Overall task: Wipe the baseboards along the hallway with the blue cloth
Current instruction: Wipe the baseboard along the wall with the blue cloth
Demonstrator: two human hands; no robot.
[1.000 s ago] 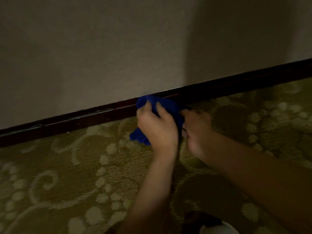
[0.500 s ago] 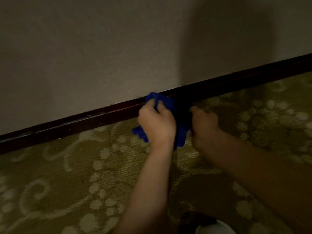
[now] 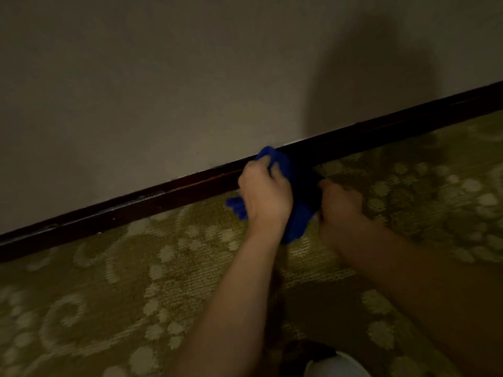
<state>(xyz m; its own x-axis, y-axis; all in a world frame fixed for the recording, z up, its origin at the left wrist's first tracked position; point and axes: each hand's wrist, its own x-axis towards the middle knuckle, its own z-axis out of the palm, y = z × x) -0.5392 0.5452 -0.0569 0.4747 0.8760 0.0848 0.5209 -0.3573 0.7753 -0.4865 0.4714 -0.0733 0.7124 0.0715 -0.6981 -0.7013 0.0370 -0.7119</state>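
A dark wooden baseboard runs diagonally from lower left to upper right where the wall meets the carpet. The blue cloth is bunched against it near the middle. My left hand grips the cloth's upper part and presses it on the baseboard. My right hand holds the cloth's right side, down at the carpet line. The middle of the cloth is in shadow between both hands; a fringe of it sticks out left of my left wrist.
A plain beige wall fills the top, with a dark shadow at the right. Olive carpet with pale scroll pattern covers the floor. A white rounded object and a dark shape lie at the bottom edge.
Both hands and the cloth have slid right along the baseboard. The cloth hangs lower between the hands than a second ago.
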